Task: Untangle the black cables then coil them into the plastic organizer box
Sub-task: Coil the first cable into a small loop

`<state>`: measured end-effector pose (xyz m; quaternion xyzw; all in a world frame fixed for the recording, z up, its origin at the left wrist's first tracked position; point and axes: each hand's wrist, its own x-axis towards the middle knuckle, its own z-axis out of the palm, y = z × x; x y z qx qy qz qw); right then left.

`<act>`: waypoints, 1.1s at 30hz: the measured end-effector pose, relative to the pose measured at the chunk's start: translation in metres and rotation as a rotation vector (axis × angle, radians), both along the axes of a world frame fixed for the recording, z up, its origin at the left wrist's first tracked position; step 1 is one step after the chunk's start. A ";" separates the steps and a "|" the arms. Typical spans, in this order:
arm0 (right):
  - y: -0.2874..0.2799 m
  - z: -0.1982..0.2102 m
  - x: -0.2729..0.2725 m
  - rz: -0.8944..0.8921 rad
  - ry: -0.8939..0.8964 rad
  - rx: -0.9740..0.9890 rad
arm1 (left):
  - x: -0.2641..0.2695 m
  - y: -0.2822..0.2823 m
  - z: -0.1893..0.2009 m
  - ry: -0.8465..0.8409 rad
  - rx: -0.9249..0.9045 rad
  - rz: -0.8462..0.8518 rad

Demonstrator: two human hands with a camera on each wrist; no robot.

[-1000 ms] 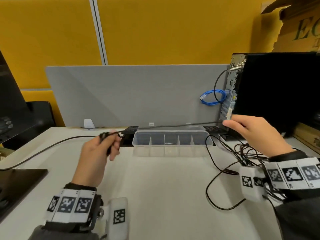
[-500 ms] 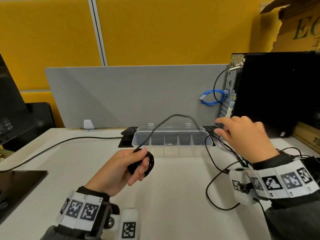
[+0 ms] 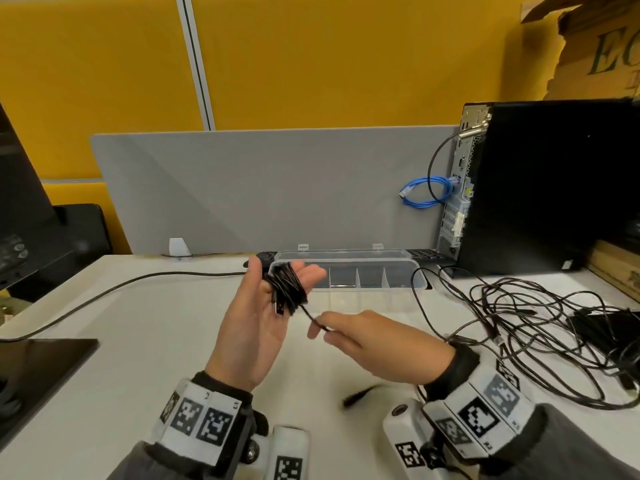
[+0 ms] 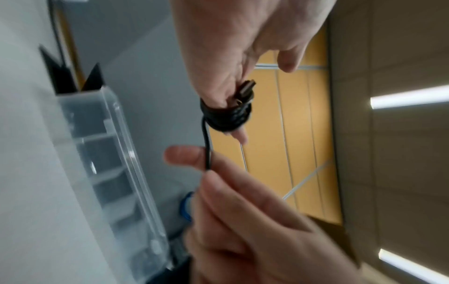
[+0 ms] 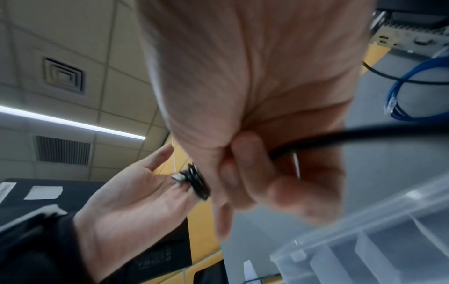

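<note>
Black cable (image 3: pixel 288 287) coiled around left hand (image 3: pixel 256 327) fingers, right hand (image 3: pixel 374 344) pinching tail

organizer box (image 3: pixel 346 271) at desk (image 3: pixel 145 358) rear | cable tangle (image 3: pixel 526 323) right of it | computer tower (image 3: pixel 554 188) behind tangle

A white desk (image 3: pixel 145 368) backed by a grey divider panel (image 3: pixel 263 188) and a yellow wall (image 3: pixel 311 57). At right stands a black computer tower (image 3: pixel 554 188), a coiled blue network cable (image 3: pixel 427 194) hanging beside it. Torn cardboard (image 3: pixel 595 53) sits above.
</note>
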<state>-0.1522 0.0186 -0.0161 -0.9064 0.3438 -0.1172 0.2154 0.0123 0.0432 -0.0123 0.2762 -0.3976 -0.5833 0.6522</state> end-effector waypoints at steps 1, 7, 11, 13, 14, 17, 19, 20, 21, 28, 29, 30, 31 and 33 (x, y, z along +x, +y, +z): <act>0.001 0.003 0.000 0.029 0.031 -0.015 | 0.001 -0.004 -0.003 -0.095 0.001 0.074; 0.001 0.017 -0.005 -0.122 -0.084 -0.483 | -0.001 -0.004 -0.017 -0.866 -0.058 -0.044; -0.019 0.013 -0.020 -0.235 -0.377 -0.457 | -0.004 0.008 -0.009 -0.637 -0.075 -0.320; -0.025 0.008 -0.024 -0.229 -0.276 -0.339 | -0.003 0.010 -0.004 -0.394 -0.136 -0.281; -0.024 0.005 -0.023 -0.210 -0.177 -0.258 | -0.002 0.009 -0.001 -0.267 -0.157 -0.207; -0.013 -0.002 -0.014 -0.080 0.065 -0.091 | 0.004 -0.001 -0.002 -0.034 -0.137 0.055; -0.002 -0.001 -0.003 -0.003 0.163 -0.130 | 0.008 -0.005 -0.004 -0.308 -0.148 0.222; 0.003 0.003 0.000 -0.011 0.154 -0.218 | 0.010 -0.005 -0.005 -0.484 -0.153 0.263; 0.007 0.008 0.001 -0.041 0.099 -0.343 | 0.011 -0.004 -0.005 -0.627 -0.135 0.248; 0.008 0.020 -0.006 -0.005 -0.138 -0.117 | 0.001 0.013 -0.003 -0.843 -0.117 -0.390; 0.005 0.017 -0.006 0.009 -0.170 -0.093 | 0.001 0.012 -0.004 -0.838 -0.121 -0.382; 0.001 0.014 -0.006 -0.005 -0.176 -0.105 | 0.001 0.011 -0.004 -0.834 -0.116 -0.363; -0.001 0.012 -0.006 -0.027 -0.157 -0.132 | 0.000 0.011 -0.005 -0.836 -0.110 -0.341; -0.003 0.010 -0.007 -0.076 -0.111 -0.183 | -0.003 0.008 -0.009 -0.839 -0.107 -0.241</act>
